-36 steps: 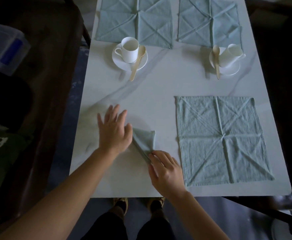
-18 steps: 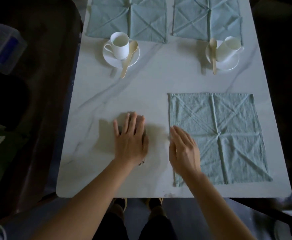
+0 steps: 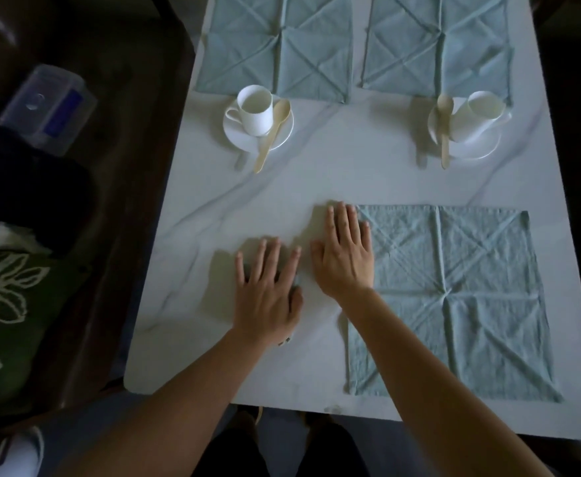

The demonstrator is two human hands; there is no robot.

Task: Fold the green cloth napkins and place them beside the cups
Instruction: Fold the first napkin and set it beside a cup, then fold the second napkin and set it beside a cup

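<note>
My left hand [image 3: 268, 294] lies flat, fingers spread, on the white marble table [image 3: 351, 166]; it covers a small folded green napkin, of which only slivers [image 3: 296, 280] show. My right hand [image 3: 345, 256] rests flat and open on the left edge of an unfolded green napkin [image 3: 454, 304]. Two more creased napkins lie spread at the far edge, one on the left [image 3: 275, 46] and one on the right [image 3: 437, 46]. In front of them stand a white cup [image 3: 256, 110] on a saucer [image 3: 237, 136] and a second cup [image 3: 481, 111], which leans on its saucer.
A wooden spoon lies on each saucer, at the left [image 3: 271, 136] and at the right [image 3: 444, 132]. Left of the table, a clear plastic box [image 3: 46, 108] and a green leaf-print cushion [image 3: 3, 304] rest on a dark seat. My legs are below the near table edge.
My right hand let go of the folded napkin's corner and moved up and right onto the spread napkin's edge. My left hand slid over the folded napkin and flattened on it.
</note>
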